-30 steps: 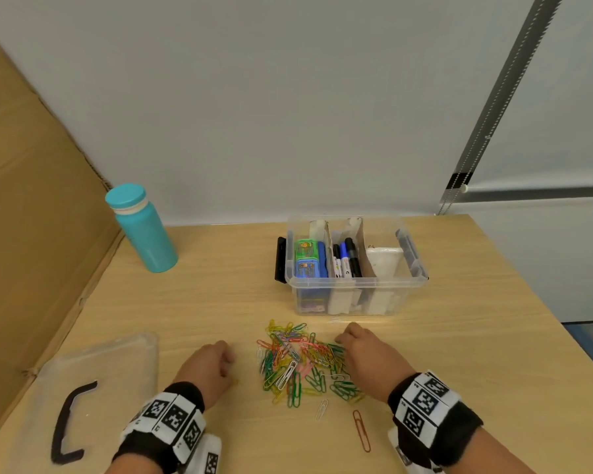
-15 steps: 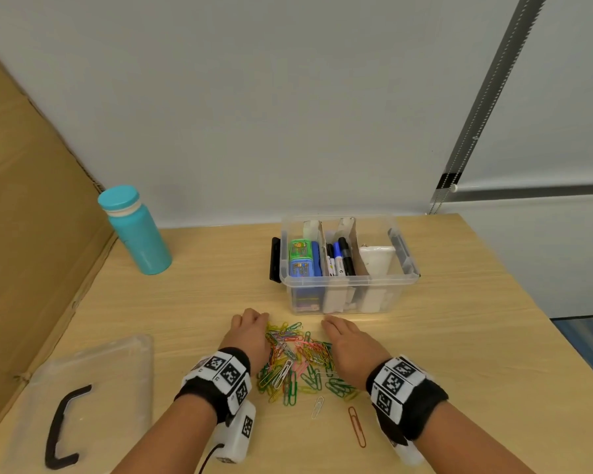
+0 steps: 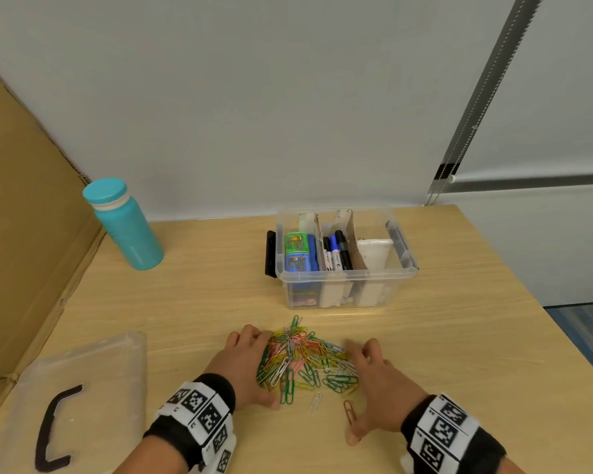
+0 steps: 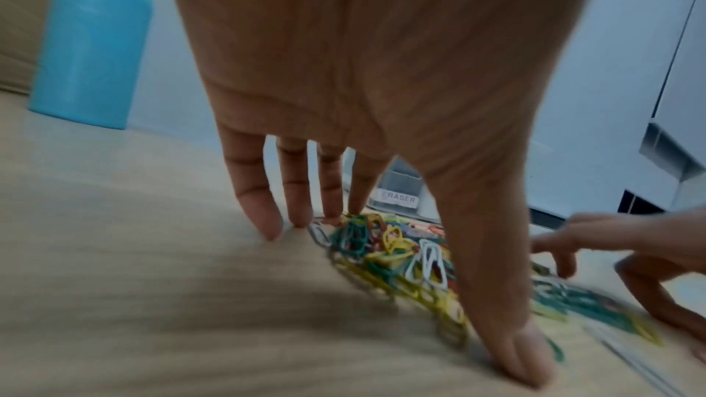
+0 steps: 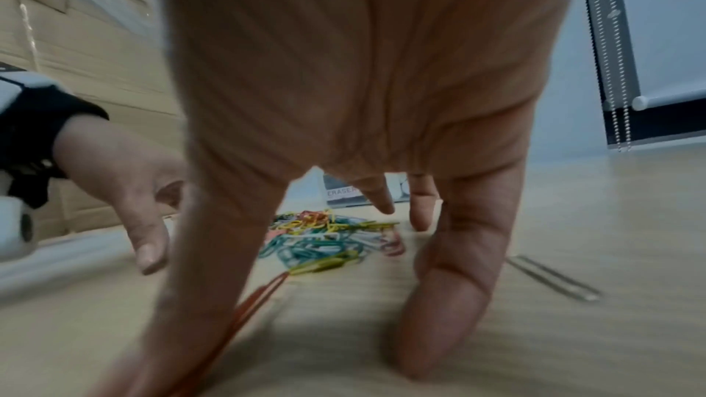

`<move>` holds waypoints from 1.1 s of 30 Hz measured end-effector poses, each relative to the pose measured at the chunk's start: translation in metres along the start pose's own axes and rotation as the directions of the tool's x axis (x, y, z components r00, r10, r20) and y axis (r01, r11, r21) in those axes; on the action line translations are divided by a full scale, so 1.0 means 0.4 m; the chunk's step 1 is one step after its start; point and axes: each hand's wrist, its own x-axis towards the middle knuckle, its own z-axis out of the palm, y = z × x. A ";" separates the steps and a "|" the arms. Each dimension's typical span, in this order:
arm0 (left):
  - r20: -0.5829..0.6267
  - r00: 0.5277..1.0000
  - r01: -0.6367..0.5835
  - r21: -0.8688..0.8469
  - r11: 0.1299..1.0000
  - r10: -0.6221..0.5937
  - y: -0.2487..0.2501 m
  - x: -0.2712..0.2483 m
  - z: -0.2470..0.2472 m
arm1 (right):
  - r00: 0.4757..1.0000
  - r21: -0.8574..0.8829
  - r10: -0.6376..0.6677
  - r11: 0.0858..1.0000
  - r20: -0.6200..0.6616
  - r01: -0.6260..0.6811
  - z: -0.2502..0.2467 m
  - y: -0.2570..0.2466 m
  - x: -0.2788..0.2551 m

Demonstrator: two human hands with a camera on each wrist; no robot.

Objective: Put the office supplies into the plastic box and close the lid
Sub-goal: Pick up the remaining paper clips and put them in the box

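A pile of coloured paper clips (image 3: 305,360) (image 4: 386,249) (image 5: 321,240) lies on the wooden table in front of the clear plastic box (image 3: 346,285). The box holds markers, sticky-note packs and a white eraser between dividers. My left hand (image 3: 250,364) (image 4: 382,222) stands on its fingertips at the pile's left edge, fingers straight. My right hand (image 3: 374,381) (image 5: 382,222) stands the same way at the pile's right edge, its thumb beside a loose orange clip (image 3: 350,410) (image 5: 244,313). Neither hand holds anything. The clear lid (image 3: 93,371) with a black handle lies at the near left.
A teal bottle (image 3: 125,227) (image 4: 88,41) stands at the back left beside a cardboard wall (image 3: 21,217). A single white clip (image 3: 315,403) lies near the pile. The table's right edge (image 3: 545,302) drops off to the floor.
My left hand moved right from the open table to the pile's left edge. My right hand drew back to the pile's right side, fingers spread. The clips are bunched closer together.
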 end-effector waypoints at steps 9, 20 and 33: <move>-0.119 0.992 0.023 -0.074 0.997 -0.032 0.032 0.024 -0.002 | 0.991 0.071 -0.037 0.996 -0.126 0.046 -0.017 -0.076 0.091; -0.152 0.988 -0.004 -0.048 0.999 -0.003 0.034 0.009 -0.030 | 0.986 -0.152 -0.059 0.988 -0.155 0.035 -0.017 -0.068 0.110; -0.257 0.966 -0.067 -0.256 0.964 -0.001 0.039 0.004 -0.069 | 0.917 0.241 -0.093 0.950 -0.388 0.198 -0.277 -0.062 -0.049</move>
